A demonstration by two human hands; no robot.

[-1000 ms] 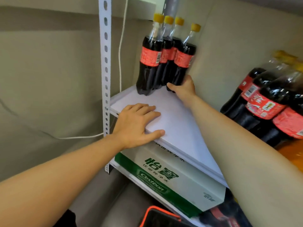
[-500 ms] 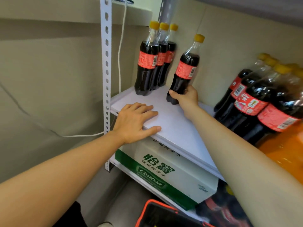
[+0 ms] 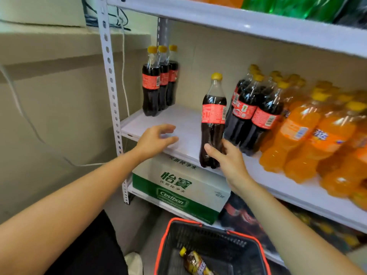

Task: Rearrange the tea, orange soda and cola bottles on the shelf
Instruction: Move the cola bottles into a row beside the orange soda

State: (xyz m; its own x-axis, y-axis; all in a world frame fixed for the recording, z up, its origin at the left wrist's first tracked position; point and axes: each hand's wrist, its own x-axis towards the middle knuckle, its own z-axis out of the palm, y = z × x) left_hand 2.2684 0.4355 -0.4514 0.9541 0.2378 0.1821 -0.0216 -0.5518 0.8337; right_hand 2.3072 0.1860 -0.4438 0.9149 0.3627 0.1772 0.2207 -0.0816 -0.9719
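Shelf [image 3: 188,120]: white board below your left hand [image 3: 156,139].
Back corner: three cola bottles [image 3: 156,86], beyond your left hand.
Right of your right hand [image 3: 226,157], which grips the held cola bottle [image 3: 213,116]: cola cluster [image 3: 252,110], then orange soda bottles [image 3: 309,135].

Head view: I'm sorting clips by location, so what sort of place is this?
Probably a small shop or its stockroom: a white metal shelf lined with rows of identical cola bottles and orange soda bottles, plus a red-rimmed shopping basket below.

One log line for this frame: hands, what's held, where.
right hand: grips cola bottle low, upright, by shelf front | left hand: over shelf, holds nothing | three colas: back left | basket: tea bottle inside
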